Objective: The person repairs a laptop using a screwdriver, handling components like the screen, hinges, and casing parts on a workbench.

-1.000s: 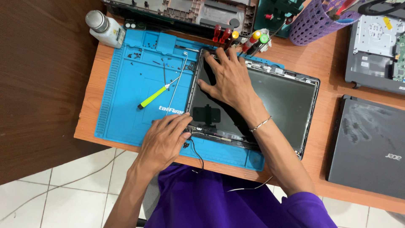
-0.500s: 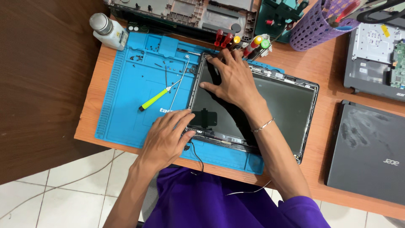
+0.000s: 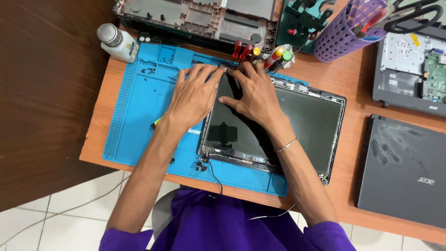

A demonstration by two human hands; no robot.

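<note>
Screen panel (image 3: 297, 125) flat on blue mat (image 3: 139, 107), on tabletop (image 3: 353, 79) | left hand (image 3: 193, 95) and right hand (image 3: 253, 95), fingers spread, pressing panel's far-left corner | panel likely thin, light, fragile; best held by its frame edges | purple cup (image 3: 344, 30) beyond panel.

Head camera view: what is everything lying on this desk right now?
Laptop screen panel: one, black, on the mat, under both hands.
Work mat: one, blue, on the wooden desk.
Bottle: one, white, at the mat's far left corner.
Opened laptop base: one, grey-brown, beyond the mat.
Screwdrivers: several, coloured handles, beside that base.
Mesh cup: one, purple, holding tools.
Closed laptop: one, dark grey, far right.
Left hand, right hand: at the panel's top left corner.
</note>
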